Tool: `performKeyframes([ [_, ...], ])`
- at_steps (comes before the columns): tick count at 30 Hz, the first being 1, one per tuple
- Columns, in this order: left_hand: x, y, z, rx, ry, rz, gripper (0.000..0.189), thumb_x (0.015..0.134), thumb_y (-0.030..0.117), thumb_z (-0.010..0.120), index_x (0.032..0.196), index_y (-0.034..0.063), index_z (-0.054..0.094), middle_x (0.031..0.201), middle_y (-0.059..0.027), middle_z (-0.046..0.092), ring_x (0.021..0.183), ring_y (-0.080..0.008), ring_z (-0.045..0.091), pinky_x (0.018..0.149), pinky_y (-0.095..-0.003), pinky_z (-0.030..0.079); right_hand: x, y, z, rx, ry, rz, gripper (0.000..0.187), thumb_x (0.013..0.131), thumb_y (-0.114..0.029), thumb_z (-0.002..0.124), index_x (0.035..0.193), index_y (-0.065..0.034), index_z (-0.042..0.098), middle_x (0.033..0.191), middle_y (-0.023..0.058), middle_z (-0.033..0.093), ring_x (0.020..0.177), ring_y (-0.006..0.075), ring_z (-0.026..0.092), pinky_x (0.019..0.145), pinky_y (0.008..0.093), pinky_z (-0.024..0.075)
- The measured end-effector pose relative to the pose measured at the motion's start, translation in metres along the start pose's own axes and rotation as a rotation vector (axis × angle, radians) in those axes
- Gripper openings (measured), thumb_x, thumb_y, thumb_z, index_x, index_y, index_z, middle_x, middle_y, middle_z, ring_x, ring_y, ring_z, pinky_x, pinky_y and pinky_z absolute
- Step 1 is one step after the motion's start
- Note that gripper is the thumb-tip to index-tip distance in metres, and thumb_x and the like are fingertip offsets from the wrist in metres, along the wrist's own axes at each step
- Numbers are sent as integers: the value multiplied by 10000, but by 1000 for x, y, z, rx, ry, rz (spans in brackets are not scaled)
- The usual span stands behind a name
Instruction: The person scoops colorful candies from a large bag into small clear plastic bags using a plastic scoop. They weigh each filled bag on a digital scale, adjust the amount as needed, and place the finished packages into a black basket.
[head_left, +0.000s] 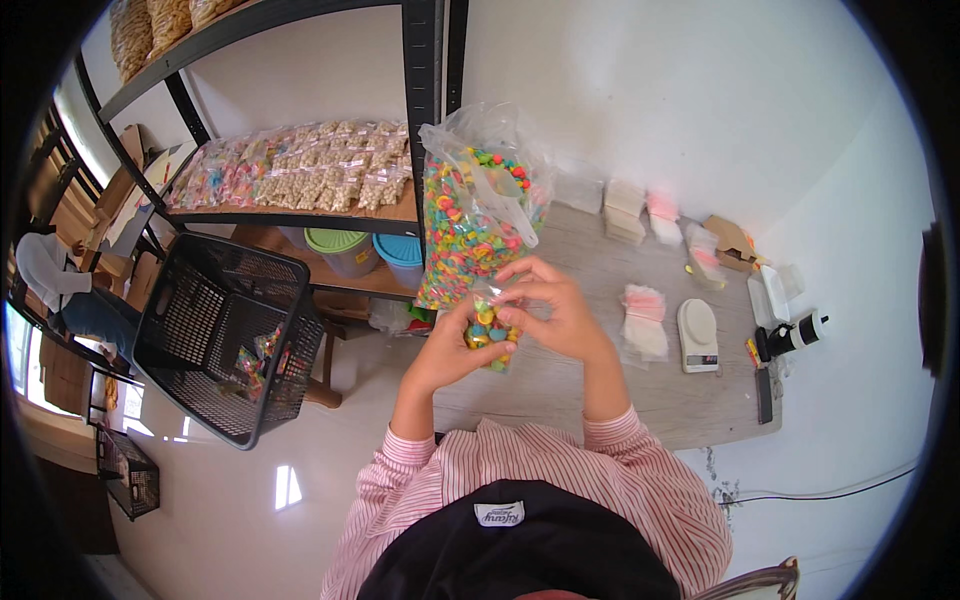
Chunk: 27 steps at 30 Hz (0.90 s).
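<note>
My left hand (454, 349) grips a small clear plastic bag (491, 330) filled with colourful snack pieces. At the bag's top, the bent fingers of my right hand (551, 304) touch the plastic; whether they pinch it cannot be told. Just behind my hands stands a large clear bag (476, 232) of the same colourful pieces, with a translucent plastic scoop (514, 210) lying at its top. To the right on the wooden table (577, 405) are a stack of small plastic bags (645, 322) and a white digital kitchen scale (699, 334).
A black plastic basket (225, 360) with several filled bags stands at my left, beside a shelf (300, 220) of packed snacks. More bag stacks (625, 210), a cardboard box (731, 241) and a black bottle (799, 334) sit on the table. Another person (56, 270) sits far left.
</note>
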<state>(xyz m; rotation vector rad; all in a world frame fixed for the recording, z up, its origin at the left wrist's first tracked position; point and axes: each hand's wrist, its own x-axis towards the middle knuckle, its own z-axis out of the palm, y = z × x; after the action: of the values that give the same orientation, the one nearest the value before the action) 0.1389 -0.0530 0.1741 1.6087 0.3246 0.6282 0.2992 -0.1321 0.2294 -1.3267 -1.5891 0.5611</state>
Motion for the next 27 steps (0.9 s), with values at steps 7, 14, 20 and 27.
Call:
performKeyframes([
  [7, -2, 5, 7, -123, 18, -19, 460, 735, 91, 738, 1114, 14, 491, 885, -21, 602, 794, -75, 587, 650, -231, 505, -6, -7, -11, -107, 43, -70, 174, 789, -108, 653, 948, -39, 663, 1054, 90, 553, 950, 186, 557, 789, 304, 459],
  [14, -6, 4, 4, -217, 31, -68, 435, 750, 86, 722, 1112, 18, 491, 923, -31, 613, 777, -69, 591, 606, -217, 508, -11, -9, -15, -157, 56, -121, 133, 797, -127, 649, 879, -23, 653, 1045, 104, 574, 963, 209, 557, 809, 321, 448],
  [20, -3, 7, 5, -151, 25, -62, 419, 776, 73, 690, 1135, 24, 479, 924, -39, 609, 768, -68, 596, 590, -209, 512, -13, -10, -16, -134, 65, -83, 117, 783, -119, 662, 839, -17, 655, 1029, 102, 590, 940, 211, 570, 805, 323, 448],
  [27, -1, 1, 10, -237, 4, -36, 440, 784, 86, 691, 1155, 11, 467, 971, -58, 607, 851, -107, 612, 687, -236, 516, -15, -9, -15, -130, 88, -42, 131, 776, -113, 676, 830, 4, 653, 891, 103, 623, 809, 211, 611, 720, 294, 467],
])
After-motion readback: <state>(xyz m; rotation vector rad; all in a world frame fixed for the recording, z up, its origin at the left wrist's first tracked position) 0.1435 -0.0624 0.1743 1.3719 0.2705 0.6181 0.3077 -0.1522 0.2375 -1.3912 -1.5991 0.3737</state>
